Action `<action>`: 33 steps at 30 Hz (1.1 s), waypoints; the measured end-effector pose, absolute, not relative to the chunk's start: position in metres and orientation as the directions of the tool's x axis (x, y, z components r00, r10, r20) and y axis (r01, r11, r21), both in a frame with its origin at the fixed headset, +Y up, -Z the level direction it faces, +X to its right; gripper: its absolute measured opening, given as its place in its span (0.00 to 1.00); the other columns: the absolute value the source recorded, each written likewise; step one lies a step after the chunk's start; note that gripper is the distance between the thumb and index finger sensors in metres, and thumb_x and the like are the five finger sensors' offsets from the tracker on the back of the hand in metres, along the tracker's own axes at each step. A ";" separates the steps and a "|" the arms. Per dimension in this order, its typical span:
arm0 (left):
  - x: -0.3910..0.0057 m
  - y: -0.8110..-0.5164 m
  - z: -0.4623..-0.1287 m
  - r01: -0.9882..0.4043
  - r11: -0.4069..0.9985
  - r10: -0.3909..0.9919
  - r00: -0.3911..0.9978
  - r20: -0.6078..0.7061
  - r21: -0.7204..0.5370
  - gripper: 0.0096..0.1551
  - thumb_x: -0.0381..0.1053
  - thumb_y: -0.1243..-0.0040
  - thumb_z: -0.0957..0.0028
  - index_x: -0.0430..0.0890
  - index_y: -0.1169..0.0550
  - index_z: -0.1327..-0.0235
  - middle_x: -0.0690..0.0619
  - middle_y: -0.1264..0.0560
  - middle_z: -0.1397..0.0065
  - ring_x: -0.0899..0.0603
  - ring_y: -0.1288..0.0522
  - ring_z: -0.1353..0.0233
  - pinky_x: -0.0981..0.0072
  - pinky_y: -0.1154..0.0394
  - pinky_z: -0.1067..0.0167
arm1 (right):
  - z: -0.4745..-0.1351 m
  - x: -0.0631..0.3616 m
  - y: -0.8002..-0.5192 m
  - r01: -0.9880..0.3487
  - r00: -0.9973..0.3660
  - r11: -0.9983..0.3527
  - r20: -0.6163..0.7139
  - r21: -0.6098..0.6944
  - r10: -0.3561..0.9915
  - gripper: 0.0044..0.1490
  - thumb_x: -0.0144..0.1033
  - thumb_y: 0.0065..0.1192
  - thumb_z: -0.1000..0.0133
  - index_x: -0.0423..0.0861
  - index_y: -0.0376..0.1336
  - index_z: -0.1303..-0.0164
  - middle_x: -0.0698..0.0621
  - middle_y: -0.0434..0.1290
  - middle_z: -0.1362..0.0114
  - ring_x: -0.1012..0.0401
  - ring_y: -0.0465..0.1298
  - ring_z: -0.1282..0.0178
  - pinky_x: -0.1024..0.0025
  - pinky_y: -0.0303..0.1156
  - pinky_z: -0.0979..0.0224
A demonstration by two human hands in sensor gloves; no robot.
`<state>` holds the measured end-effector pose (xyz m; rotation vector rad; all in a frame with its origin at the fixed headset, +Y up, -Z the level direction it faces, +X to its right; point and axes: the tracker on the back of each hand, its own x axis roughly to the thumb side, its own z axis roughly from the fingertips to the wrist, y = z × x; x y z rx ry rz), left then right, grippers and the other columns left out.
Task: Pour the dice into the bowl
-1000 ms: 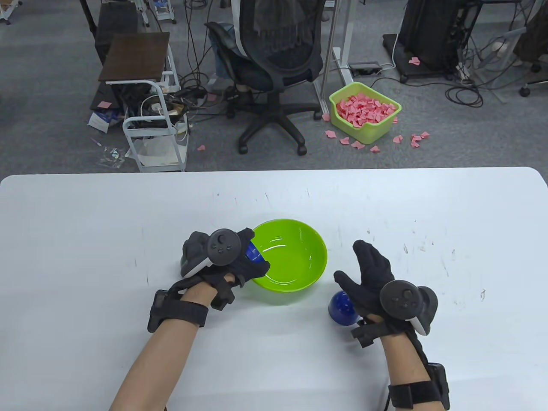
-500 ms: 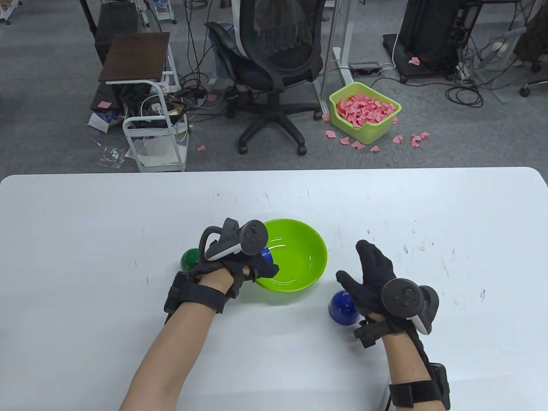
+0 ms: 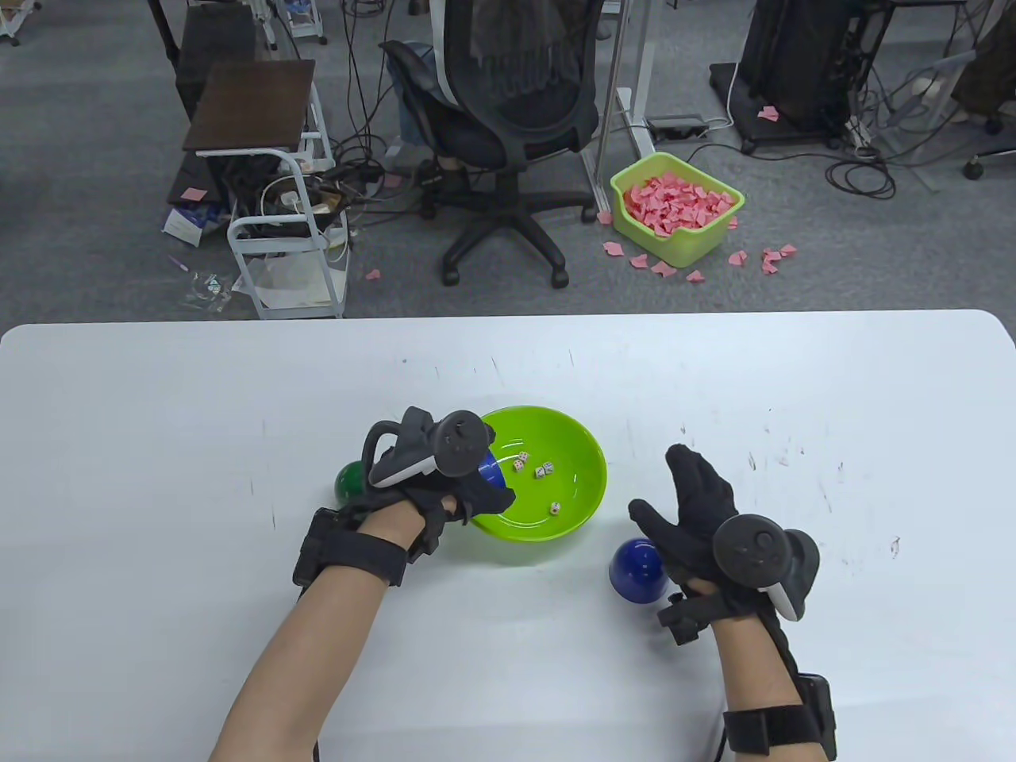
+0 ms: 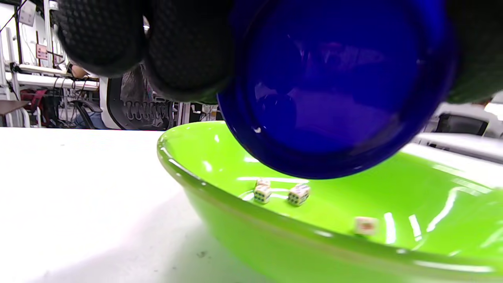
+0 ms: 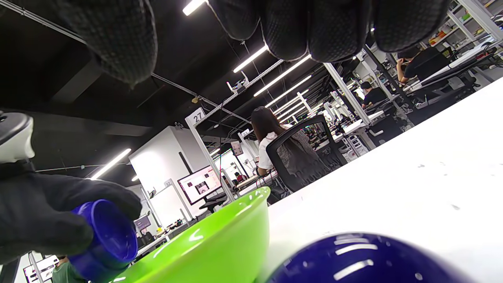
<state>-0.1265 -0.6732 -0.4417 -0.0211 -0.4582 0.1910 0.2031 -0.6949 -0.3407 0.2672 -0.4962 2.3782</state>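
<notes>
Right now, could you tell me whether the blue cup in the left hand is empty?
Empty: the left wrist view looks into the tipped blue cup and shows no dice inside, while four dice lie in the green bowl.

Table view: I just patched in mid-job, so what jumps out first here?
The bright green bowl at the table's centre catches the eye, with small white dice lying inside it. At its left rim the left hand grips a tipped blue cup, mouth toward the bowl. To the bowl's right, the right hand is spread open beside a second blue cup on the table.
</notes>
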 end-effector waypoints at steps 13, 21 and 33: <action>-0.182 -0.685 -0.400 -0.582 0.808 0.564 0.723 0.400 -0.088 0.64 0.74 0.27 0.64 0.45 0.41 0.23 0.37 0.29 0.27 0.41 0.22 0.39 0.41 0.24 0.37 | -0.338 0.233 -0.687 -0.692 -0.718 -0.616 0.273 -0.375 0.640 0.53 0.53 0.65 0.38 0.33 0.48 0.15 0.27 0.57 0.16 0.28 0.61 0.25 0.25 0.60 0.29; -0.217 -0.697 -0.372 -0.746 0.662 0.710 0.591 0.382 -0.076 0.62 0.71 0.27 0.62 0.43 0.42 0.22 0.36 0.33 0.24 0.39 0.24 0.35 0.40 0.26 0.35 | -0.341 0.247 -0.694 -0.639 -0.762 -0.667 0.196 -0.384 0.618 0.52 0.52 0.65 0.38 0.33 0.49 0.16 0.26 0.57 0.16 0.27 0.61 0.25 0.24 0.59 0.29; -0.245 -0.717 -0.346 -0.849 0.524 0.804 0.469 0.365 -0.065 0.61 0.68 0.21 0.64 0.45 0.38 0.24 0.37 0.32 0.24 0.38 0.23 0.34 0.39 0.25 0.34 | -0.351 0.260 -0.719 -0.473 -0.865 -0.858 -0.081 -0.199 0.495 0.52 0.47 0.68 0.38 0.33 0.49 0.15 0.24 0.53 0.15 0.23 0.56 0.24 0.21 0.56 0.29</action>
